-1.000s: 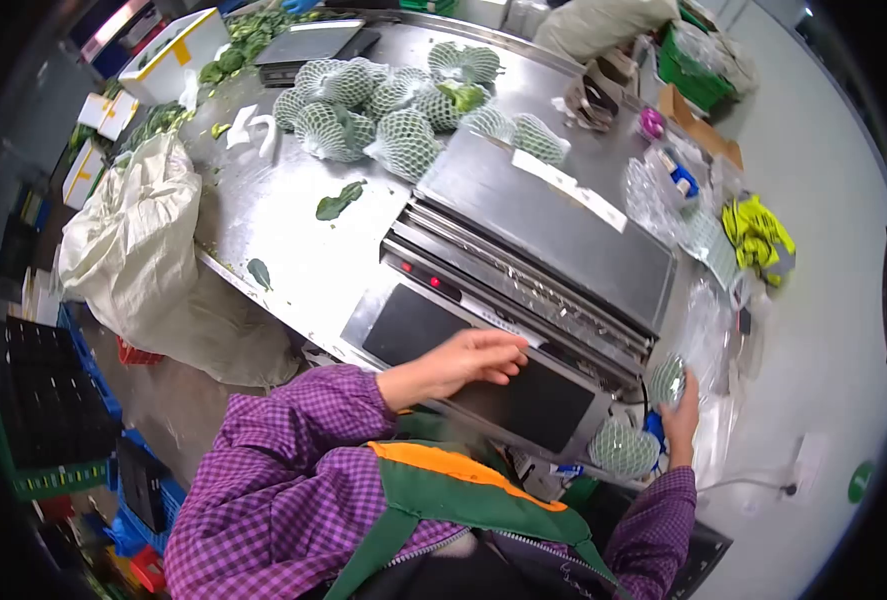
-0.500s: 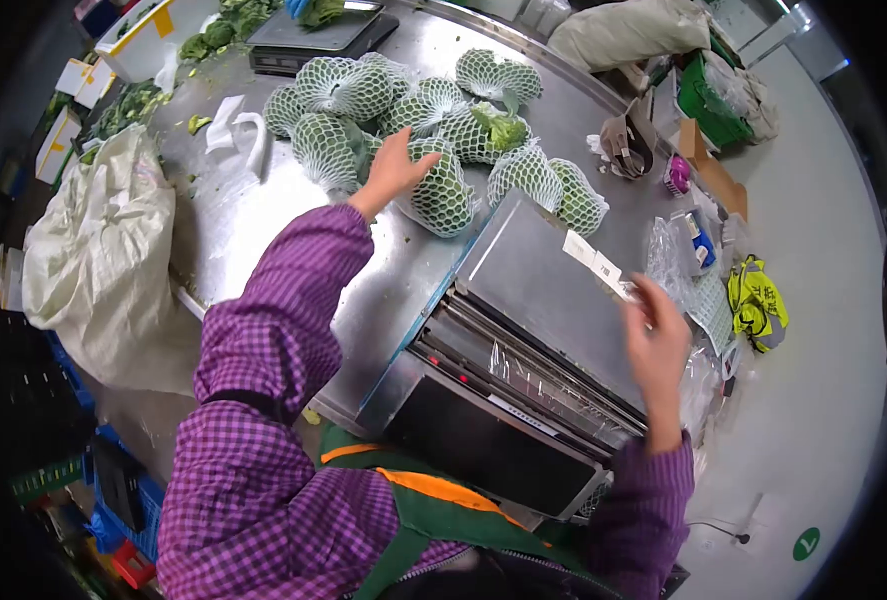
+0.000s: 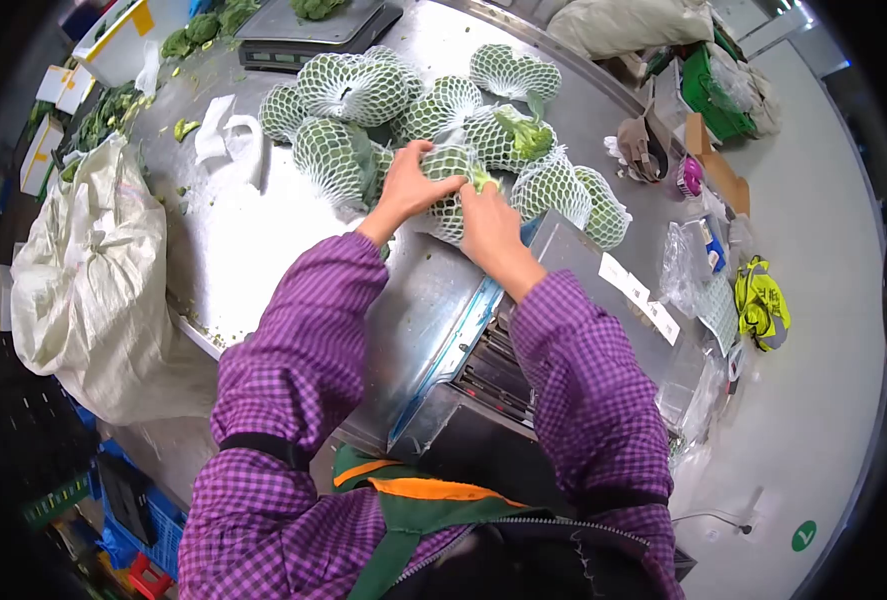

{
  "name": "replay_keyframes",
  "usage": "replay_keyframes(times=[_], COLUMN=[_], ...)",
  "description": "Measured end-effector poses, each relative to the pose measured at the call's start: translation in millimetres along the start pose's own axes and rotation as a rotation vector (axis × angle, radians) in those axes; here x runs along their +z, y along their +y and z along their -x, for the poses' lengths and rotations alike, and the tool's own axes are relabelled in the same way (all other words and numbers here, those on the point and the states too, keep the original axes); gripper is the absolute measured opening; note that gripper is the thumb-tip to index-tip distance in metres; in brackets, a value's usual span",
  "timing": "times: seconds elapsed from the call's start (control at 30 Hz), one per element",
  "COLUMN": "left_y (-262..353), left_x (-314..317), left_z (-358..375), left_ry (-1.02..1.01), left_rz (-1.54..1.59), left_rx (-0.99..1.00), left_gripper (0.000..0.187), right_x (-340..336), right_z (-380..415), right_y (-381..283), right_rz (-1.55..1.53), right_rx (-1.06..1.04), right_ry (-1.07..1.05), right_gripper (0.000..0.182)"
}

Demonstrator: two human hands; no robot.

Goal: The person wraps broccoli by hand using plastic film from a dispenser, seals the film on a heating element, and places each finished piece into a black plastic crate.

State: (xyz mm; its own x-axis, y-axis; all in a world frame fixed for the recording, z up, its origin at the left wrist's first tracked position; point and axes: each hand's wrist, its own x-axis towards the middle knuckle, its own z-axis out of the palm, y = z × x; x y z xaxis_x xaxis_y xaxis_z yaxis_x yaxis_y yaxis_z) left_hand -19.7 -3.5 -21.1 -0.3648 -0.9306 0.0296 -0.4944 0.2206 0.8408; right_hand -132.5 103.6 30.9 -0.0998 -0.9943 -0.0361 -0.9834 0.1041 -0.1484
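Note:
Both my hands are at a head of broccoli in a white foam net [image 3: 449,160] on the steel table. My left hand [image 3: 408,190] is closed around its left side, thumb toward the right hand. The fingers of my right hand [image 3: 493,228] pinch at the pale green stem end on its right; the exact grip is partly hidden. Several more net-covered broccoli heads [image 3: 358,88] lie close behind and beside it. A strip of white labels [image 3: 639,297] lies on the flat metal top of the machine [image 3: 583,270], below and right of my hands.
A scale [image 3: 313,28] with broccoli [image 3: 318,8] on it stands at the back. White foam scraps [image 3: 231,140] lie on the steel table [image 3: 198,190] to the left, near a large white sack [image 3: 88,280]. Clear plastic film [image 3: 678,265] lies on the right.
My right hand has left the label strip on the machine and moved up and left to the netted broccoli. My left hand has closed on it. A blue-gloved hand is gone from the scale.

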Motion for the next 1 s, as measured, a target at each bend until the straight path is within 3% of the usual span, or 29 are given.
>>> replay_keyframes(times=[0.07, 0.13, 0.23, 0.3, 0.33, 0.43, 0.5, 0.57, 0.63, 0.7, 0.73, 0.83, 0.87, 0.9, 0.97, 1.0], left_y=[-2.5, 41.6, 99.3, 131.6, 144.8, 178.0, 189.4, 192.5, 193.5, 194.9, 196.4, 218.2, 223.4, 226.6, 230.5, 230.2], left_x=[-5.5, -29.8, -34.4, -14.9, -0.3, 49.8, 76.5, 99.0, 112.1, 114.2, 114.5, 107.7, 110.4, 112.4, 114.2, 110.6], left_z=[17.2, 49.1, 84.3, 108.1, 119.6, 152.8, 175.1, 195.4, 214.1, 224.7, 224.2, 224.6, 223.7, 223.7, 223.3, 222.9], left_ry=[0.139, 0.147, 0.163, 0.101, 0.044, -0.179, -0.339, -0.446, -0.54, -0.522, -0.518, -0.679, -0.709, -0.71, -0.801, -0.736], left_rz=[0.34, 0.701, 1.138, 1.277, 1.252, 1.24, 1.136, 1.074, 1.008, 0.861, 0.731, 0.565, 0.551, 0.545, 0.493, 0.48], left_rx=[0.052, 0.188, 0.336, 0.409, 0.38, 0.266, 0.237, 0.237, 0.241, 0.02, 0.04, -0.023, -0.051, -0.047, 0.095, 0.135], left_gripper=[0.076, 0.074, 0.077, 0.078, 0.077, 0.067, 0.067, 0.067, 0.067, 0.073, 0.085, 0.085, 0.089, 0.089, 0.083, 0.088], right_x=[-41.7, -81.4, -148.6, -150.1, -139.2, -118.8, -113.6, -104.1, -88.9, -67.8, -64.2, -71.5, -69.7, -68.1, -66.8, -71.8], right_z=[23.7, 57.2, 130.1, 180.8, 198.2, 245.6, 282.0, 323.6, 360.4, 389.8, 402.5, 409.6, 405.8, 398.1, 376.0, 371.5], right_y=[-3.9, 6.1, 15.2, 27.7, 49.4, 81.3, 97.4, 109.1, 118.6, 138.9, 148.4, 172.6, 181.6, 182.9, 177.3, 179.8], right_rz=[0.021, 0.03, 0.005, -1.082, -1.738, -1.845, -1.69, -1.305, -1.264, -1.226, -1.318, -1.64, -1.553, -1.559, -1.418, -1.417], right_rx=[-0.071, -0.286, -0.385, 0.113, 0.251, 0.454, 0.507, 0.528, 0.556, 0.581, 0.643, 0.785, 0.81, 0.809, 0.673, 0.664], right_ry=[0.093, 0.356, 0.519, 0.594, 0.336, 0.491, 0.624, 0.622, 0.675, 0.511, 0.457, 0.758, 0.779, 0.783, 0.638, 0.638], right_gripper=[0.047, 0.053, 0.053, 0.064, 0.066, 0.06, 0.051, 0.043, 0.032, 0.024, 0.019, 0.03, 0.042, 0.042, 0.049, 0.049])
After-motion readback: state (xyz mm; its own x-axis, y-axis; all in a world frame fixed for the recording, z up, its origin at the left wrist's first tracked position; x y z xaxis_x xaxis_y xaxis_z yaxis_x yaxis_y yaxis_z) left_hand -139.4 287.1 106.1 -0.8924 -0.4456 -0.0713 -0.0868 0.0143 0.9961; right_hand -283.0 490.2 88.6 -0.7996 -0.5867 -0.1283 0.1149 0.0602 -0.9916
